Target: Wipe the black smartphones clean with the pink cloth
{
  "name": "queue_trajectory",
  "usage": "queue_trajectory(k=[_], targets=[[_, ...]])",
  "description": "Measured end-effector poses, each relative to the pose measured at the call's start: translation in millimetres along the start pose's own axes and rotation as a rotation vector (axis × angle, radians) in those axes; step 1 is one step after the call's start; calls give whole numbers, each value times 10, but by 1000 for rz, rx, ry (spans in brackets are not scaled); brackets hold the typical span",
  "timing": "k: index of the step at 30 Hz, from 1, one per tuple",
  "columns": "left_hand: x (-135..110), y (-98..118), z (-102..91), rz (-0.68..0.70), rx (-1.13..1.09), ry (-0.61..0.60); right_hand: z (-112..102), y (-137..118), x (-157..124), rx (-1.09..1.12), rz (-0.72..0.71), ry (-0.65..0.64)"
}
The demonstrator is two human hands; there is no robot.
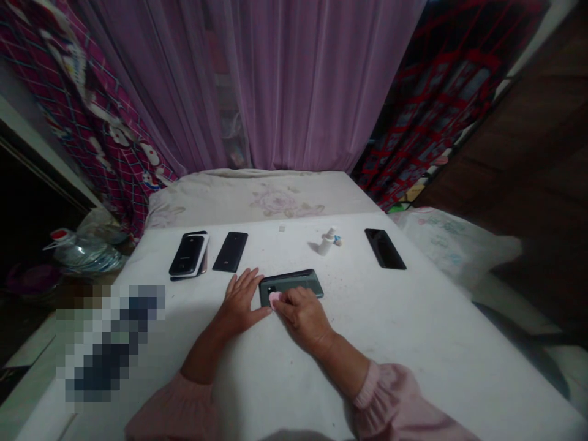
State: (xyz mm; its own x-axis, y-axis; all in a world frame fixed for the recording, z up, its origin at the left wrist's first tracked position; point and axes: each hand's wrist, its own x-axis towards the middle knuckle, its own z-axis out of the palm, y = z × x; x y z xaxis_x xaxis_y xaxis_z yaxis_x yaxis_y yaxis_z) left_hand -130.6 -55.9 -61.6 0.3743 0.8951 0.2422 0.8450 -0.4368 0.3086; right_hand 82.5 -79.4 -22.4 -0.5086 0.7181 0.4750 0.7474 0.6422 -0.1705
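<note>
Head view, from the left edge of the white surface (404,343): a pixelated patch (114,343) hides what lies at the near left; farther back, a stack of phones (186,256) sits near the left edge, with a lone dark phone (231,252) just beside it; the left hand (239,300) is spread wide, palm down, at the left end of a grey phone (294,283), though whether its fingertips touch is unclear; this grey phone lies back up around the middle of the surface; the right hand (303,315) pinches a pink pad (275,299) against its back, near the camera block; beyond stand a white pump bottle (326,242), upright, and a small coloured item (339,241); a black phone (386,248) lies alone towards the right edge; wiping of the grey phone looks under way, not finished; whether the other phones are done or waiting, I cannot tell.
</note>
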Motion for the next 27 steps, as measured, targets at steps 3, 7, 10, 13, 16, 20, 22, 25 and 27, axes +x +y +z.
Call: queue_trajectory(k=[3, 7, 10, 13, 16, 20, 22, 25, 27], targets=[[4, 5, -16, -10, -3, -8, 19, -32, 15, 15, 4, -27], [3, -4, -22, -4, -20, -12, -35, 54, -35, 22, 28, -24], [1, -17, -12, -8, -33, -17, -119, 209, -131, 8, 76, -22], [6, -16, -13, -18, -39, -18, -216, 409, -272, -34, 127, 4], [11, 16, -45, -27, -42, -10, -303, 594, -426, -88, 202, 21], [19, 83, -112, -25, -51, 23, -401, 743, -579, -109, 368, 39], [28, 102, -133, -32, -66, 52, -445, 773, -610, -103, 421, 63], [48, 98, -140, -68, -108, 89, -493, 767, -573, -115, 421, 120], [59, 81, -137, -97, -137, 104, -498, 729, -486, -85, 321, 103]])
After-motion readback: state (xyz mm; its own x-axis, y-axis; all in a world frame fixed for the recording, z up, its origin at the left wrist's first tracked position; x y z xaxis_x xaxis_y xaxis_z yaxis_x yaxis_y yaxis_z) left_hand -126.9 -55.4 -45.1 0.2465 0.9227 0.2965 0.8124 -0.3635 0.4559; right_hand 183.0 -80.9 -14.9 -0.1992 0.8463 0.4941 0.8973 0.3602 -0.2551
